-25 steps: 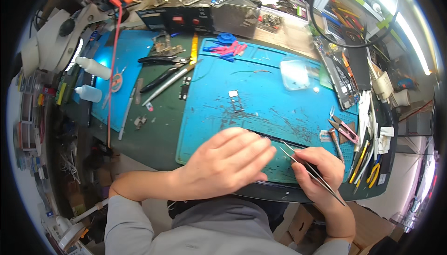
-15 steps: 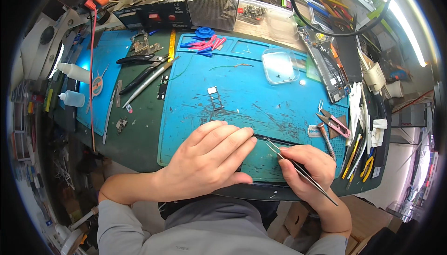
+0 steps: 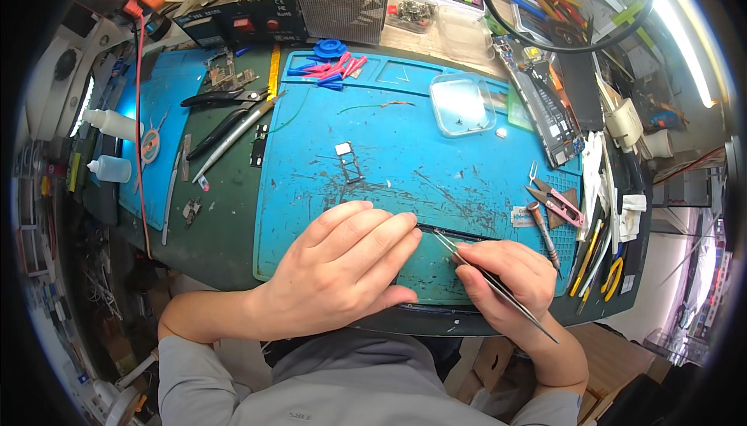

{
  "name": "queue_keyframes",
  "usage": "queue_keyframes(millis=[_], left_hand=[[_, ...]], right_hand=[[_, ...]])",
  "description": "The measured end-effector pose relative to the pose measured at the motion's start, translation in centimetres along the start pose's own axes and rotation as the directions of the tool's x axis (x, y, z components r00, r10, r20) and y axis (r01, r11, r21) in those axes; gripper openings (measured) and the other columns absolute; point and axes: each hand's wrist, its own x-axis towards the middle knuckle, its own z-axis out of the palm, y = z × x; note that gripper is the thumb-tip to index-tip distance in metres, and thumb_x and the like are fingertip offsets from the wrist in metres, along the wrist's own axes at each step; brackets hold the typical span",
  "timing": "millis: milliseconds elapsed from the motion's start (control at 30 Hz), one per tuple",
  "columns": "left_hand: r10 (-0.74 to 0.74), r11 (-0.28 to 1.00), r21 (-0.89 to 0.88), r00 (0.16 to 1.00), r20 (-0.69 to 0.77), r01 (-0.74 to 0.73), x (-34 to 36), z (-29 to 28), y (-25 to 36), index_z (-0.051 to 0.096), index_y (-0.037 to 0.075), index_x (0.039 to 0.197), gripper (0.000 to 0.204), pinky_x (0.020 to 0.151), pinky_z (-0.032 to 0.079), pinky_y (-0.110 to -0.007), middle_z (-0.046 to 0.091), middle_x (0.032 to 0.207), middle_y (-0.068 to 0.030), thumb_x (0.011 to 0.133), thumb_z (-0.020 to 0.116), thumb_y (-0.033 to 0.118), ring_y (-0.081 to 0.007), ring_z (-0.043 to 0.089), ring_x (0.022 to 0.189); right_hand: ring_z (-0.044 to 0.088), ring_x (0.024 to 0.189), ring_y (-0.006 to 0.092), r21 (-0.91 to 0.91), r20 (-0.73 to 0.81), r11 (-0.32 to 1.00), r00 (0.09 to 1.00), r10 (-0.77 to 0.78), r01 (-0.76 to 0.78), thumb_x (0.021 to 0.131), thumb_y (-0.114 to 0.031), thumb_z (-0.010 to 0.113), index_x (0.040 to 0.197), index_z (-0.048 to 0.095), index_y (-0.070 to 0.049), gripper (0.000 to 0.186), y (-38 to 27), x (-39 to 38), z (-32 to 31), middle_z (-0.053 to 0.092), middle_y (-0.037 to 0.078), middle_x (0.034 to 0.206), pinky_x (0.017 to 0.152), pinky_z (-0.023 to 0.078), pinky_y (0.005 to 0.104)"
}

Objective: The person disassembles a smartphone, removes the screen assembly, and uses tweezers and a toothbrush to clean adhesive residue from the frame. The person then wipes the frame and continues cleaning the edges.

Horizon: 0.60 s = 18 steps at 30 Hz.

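My left hand (image 3: 334,270) spans a thin dark-edged frame (image 3: 468,234) near the front of the blue work mat (image 3: 299,192). Its fingertips rest at the frame's far edge and its thumb lies toward the near side; the hand hides much of the frame. In my right hand (image 3: 510,278) is a pair of metal tweezers (image 3: 498,287), pinched between thumb and fingers. The tweezers' tips meet the frame's far edge, just right of my left fingertips. Whatever tiny part may be at the tips is too small to make out. Beyond my left hand lies a small card tray (image 3: 349,163).
A clear plastic box (image 3: 462,107) stands at the mat's far right. Pink scissors (image 3: 564,206), a blade (image 3: 523,217) and a phone housing (image 3: 541,103) lie right. Cutting pliers (image 3: 222,98), a pen-shaped tool (image 3: 233,144) and dropper bottles (image 3: 110,168) are left.
The view has shifted slightly, so the bench appears a little farther left. Both hands keep their hold, and the tweezers' tips stay at the frame's far edge.
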Motion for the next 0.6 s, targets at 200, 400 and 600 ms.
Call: queue_keyframes(millis=[200, 400, 600], left_hand=[[0.004, 1.000, 0.007, 1.000, 0.003, -0.004, 0.04, -0.11, -0.01, 0.072, 0.001, 0.130, 0.058, 0.109, 0.049, -0.045, 0.068, 0.136, -0.0101, 0.097, 0.070, 0.049, -0.0254, 0.063, 0.122], [-0.008, 1.000, -0.009, 1.000, -0.017, 0.008, -0.01, -0.08, 0.11, 0.072, -0.001, 0.127, 0.055, 0.108, 0.050, -0.045, 0.069, 0.135, -0.0116, 0.094, 0.075, 0.043, -0.0262, 0.065, 0.122], [-0.011, 1.000, -0.019, 0.999, -0.044, 0.010, 0.10, -0.12, 0.27, 0.073, -0.002, 0.123, 0.052, 0.105, 0.052, -0.045, 0.071, 0.133, -0.0134, 0.091, 0.079, 0.038, -0.0275, 0.067, 0.119]], right_hand=[[0.078, 0.078, 0.0270, 0.007, 0.006, 1.000, 1.000, 0.017, -0.017, 0.085, -0.002, 0.085, 0.105, 0.078, 0.002, 0.021, -0.02, 0.00, 0.02, 0.079, 0.014, 0.091, 0.069, 0.061, 0.0344], [0.079, 0.083, 0.0278, 0.049, 0.045, 0.998, 0.998, 0.043, -0.045, 0.088, -0.001, 0.083, 0.105, 0.078, 0.002, 0.018, -0.01, 0.14, -0.23, 0.080, 0.014, 0.095, 0.072, 0.063, 0.0346], [0.080, 0.087, 0.0283, 0.090, 0.067, 0.993, 0.995, 0.072, -0.078, 0.088, -0.001, 0.083, 0.106, 0.078, 0.002, 0.019, 0.11, 0.07, -0.39, 0.081, 0.014, 0.098, 0.076, 0.063, 0.0345]])
